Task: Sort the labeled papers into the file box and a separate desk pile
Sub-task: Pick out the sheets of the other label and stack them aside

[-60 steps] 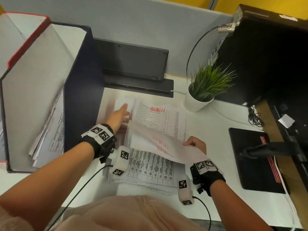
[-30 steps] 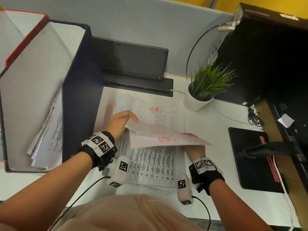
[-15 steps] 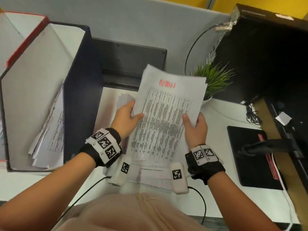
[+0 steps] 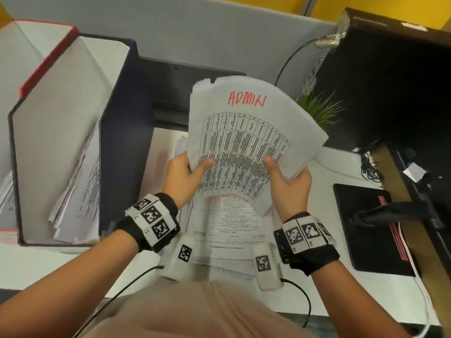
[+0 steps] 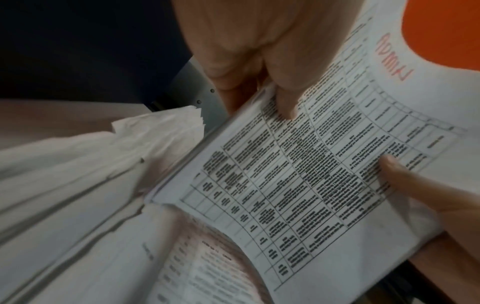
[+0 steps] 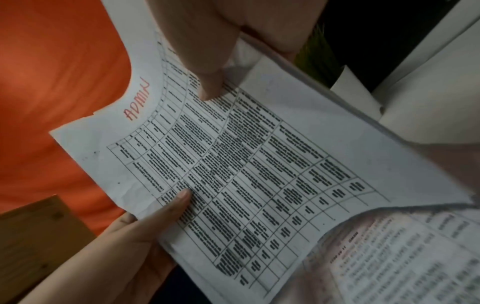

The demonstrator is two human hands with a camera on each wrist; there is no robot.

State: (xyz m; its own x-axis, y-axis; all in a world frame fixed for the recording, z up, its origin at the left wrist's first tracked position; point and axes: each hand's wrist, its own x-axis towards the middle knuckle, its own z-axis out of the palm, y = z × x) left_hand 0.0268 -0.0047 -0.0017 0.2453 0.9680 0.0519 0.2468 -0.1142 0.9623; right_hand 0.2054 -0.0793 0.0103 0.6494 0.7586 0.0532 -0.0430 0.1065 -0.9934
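Note:
A sheaf of printed table sheets marked ADMIN in red is held up above the desk, its face toward me. My left hand grips its lower left edge, thumb on the front. My right hand grips its lower right edge the same way. The left wrist view shows the ADMIN sheaf close up, and so does the right wrist view. Under the hands a desk pile of papers lies flat. The dark blue file box stands at the left with papers leaning inside.
A red-edged file box stands left of the blue one. A potted plant sits behind the sheaf, a black monitor at the right, a black pad on the desk's right side, and a dark flat device at the back.
Both hands took sheets off the desk pile and raised them upright, the ADMIN label now facing me. Over the last half second the sheaf rose a little and fanned slightly.

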